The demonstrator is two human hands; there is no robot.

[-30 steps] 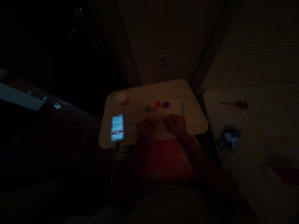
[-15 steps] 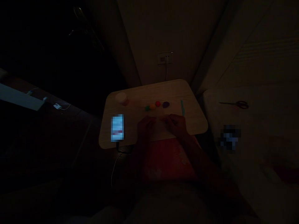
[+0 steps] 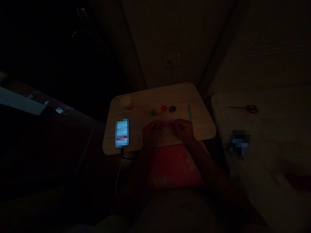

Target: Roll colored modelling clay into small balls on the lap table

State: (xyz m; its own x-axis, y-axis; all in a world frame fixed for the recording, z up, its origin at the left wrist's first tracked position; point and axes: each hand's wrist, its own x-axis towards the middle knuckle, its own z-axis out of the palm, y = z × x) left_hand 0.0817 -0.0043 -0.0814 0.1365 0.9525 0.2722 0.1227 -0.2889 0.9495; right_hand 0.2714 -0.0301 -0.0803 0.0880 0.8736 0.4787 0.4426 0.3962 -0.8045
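Observation:
In dim light, my left hand (image 3: pixel 153 129) and my right hand (image 3: pixel 182 128) rest near the front of a small wooden table (image 3: pixel 141 140). Both have bent fingers that meet at a thin reddish strip (image 3: pixel 168 122), which looks like soft clay. Just beyond them lie small clay-like lumps in a row: a green lump (image 3: pixel 153 112), an orange lump (image 3: pixel 158 111), a red ball (image 3: pixel 164 108) and a purple lump (image 3: pixel 172 109). A flat teal stick (image 3: pixel 190 112) lies beyond my right hand. The fingertips are hard to make out.
A lit phone (image 3: pixel 122 133) lies on the table's left side, with a pale tub (image 3: pixel 126 102) behind it. Scissors (image 3: pixel 245 108) lie on a pale surface at right. A wall socket (image 3: pixel 172 60) with a plugged cable is behind the table.
My hands stay almost in place, with slight finger movement. The reddish strip between them shows more plainly now. The lumps, phone and tub have not moved.

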